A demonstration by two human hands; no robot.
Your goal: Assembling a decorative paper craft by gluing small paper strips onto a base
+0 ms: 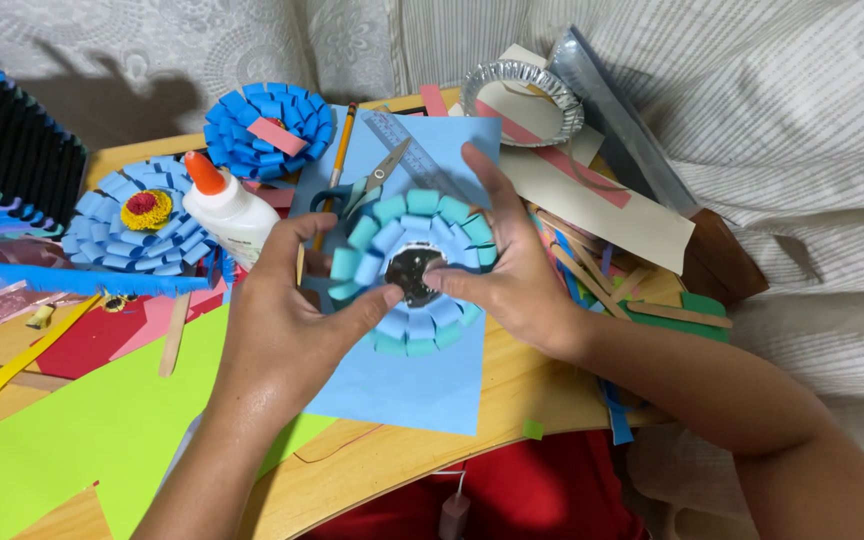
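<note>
Head view: we note both hands on one piece.
Left hand (287,300): gripping teal paper-loop flower (414,270), thumb near its centre.
Right hand (512,270): gripping the flower's opposite edge.
Beneath: blue sheet (402,385) on desk (372,470).
Nearby: glue bottle (227,210), scissors (362,185).

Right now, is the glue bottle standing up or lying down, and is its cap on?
Lying down: the white glue bottle rests on its side on the table, orange cap on, pointing up-left.

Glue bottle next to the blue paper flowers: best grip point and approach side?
Grip the white body of the glue bottle across its width, coming from above. It lies tilted, orange cap toward the upper left; the tapered cap offers less hold, and the left hand crowds its lower right end.
</note>
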